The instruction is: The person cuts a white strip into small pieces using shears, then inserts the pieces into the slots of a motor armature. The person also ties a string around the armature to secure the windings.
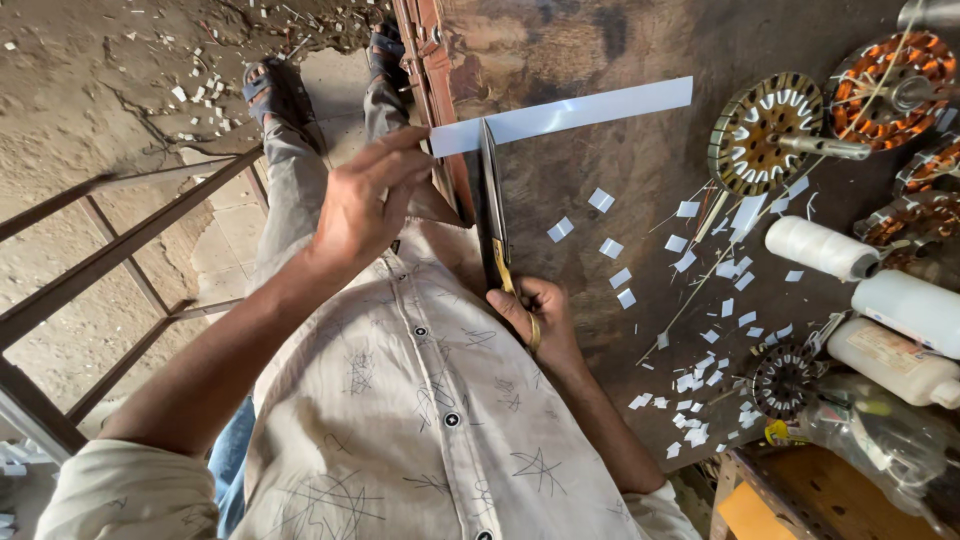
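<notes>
Now L hand (362,205) fingers pinch white strip (575,113) end; R hand (535,312) grips scissors (493,205), blades across strip.

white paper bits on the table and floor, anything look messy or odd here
Yes: small white paper offcuts lie scattered loose over the worn table and on the floor, not gathered anywhere. Nothing else stands out.

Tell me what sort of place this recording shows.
Probably a small motor-rewinding repair workshop: copper-wound stators on a worn workbench, thread spools, and scissors cutting a white strip.
</notes>
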